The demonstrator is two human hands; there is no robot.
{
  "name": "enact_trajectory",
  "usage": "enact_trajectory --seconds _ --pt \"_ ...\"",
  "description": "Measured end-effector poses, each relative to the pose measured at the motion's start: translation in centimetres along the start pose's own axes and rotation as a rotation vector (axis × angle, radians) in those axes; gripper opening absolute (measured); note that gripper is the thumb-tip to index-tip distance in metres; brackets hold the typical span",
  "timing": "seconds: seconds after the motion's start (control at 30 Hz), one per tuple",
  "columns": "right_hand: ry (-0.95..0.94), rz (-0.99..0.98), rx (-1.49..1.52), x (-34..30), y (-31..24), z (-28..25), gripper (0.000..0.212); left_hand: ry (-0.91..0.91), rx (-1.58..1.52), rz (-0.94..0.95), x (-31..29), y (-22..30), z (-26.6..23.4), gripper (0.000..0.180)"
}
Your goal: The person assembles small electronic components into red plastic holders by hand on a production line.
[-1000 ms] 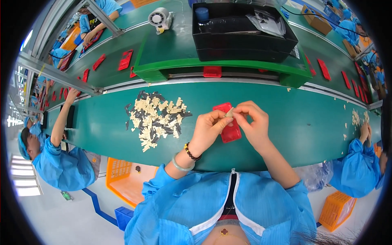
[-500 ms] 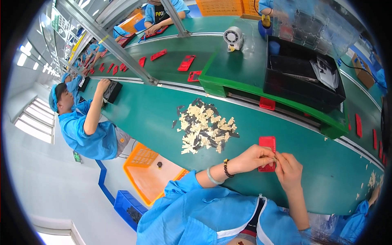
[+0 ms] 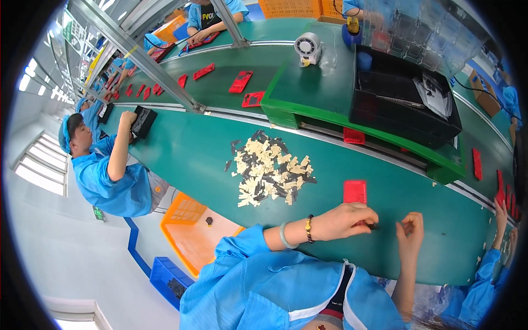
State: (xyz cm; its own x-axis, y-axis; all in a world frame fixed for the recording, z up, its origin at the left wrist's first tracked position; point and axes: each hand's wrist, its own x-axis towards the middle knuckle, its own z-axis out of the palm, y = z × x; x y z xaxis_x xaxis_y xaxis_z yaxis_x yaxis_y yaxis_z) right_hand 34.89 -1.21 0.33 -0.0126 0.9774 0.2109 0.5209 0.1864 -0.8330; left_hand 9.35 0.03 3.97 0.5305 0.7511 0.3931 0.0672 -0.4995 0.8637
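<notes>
A red plastic case (image 3: 355,191) lies flat on the green bench, its near part hidden under my left hand (image 3: 347,221). The fingers of that hand are pinched together, and a small black piece (image 3: 373,226) shows at their tips. Off to its right, my right hand (image 3: 411,228) is raised over the bench with fingers curled toward the thumb; whatever they hold, if anything, is too small to make out. Left of the case is a loose heap of small cream and black strips (image 3: 272,169).
Beyond the bench, red cases (image 3: 241,82) lie along a green conveyor. A green stand (image 3: 308,91) carries a small white fan (image 3: 307,48) and a black tray (image 3: 407,129). An orange crate (image 3: 184,231) sits at lower left. A co-worker (image 3: 113,170) works at left; another person's hand (image 3: 500,217) reaches in at right.
My hands have parted: the right one has moved away to the right, while the left stays over the near part of the case. At far right, another person's arm has reached up toward red cases.
</notes>
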Motion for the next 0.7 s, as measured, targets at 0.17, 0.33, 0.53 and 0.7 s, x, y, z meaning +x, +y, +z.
enact_trajectory --seconds 0.17,0.33,0.53,0.7 --pt "-0.317 -0.13 0.183 0.9 -6.7 0.9 0.025 0.109 0.521 0.48 0.3 -1.1 1.1 0.017" --pt "-0.418 -0.31 0.073 1.9 -7.8 1.0 0.024 0.163 0.704 0.56 -0.1 -1.0 0.9 0.016" --pt "-0.391 -0.389 -0.008 1.9 -7.6 1.5 0.023 0.226 0.815 0.597 -0.3 -0.7 0.7 0.015" --pt "-0.447 -0.373 -0.174 0.9 -6.9 0.4 0.024 0.235 0.852 0.448 -0.5 -0.3 0.5 0.022"
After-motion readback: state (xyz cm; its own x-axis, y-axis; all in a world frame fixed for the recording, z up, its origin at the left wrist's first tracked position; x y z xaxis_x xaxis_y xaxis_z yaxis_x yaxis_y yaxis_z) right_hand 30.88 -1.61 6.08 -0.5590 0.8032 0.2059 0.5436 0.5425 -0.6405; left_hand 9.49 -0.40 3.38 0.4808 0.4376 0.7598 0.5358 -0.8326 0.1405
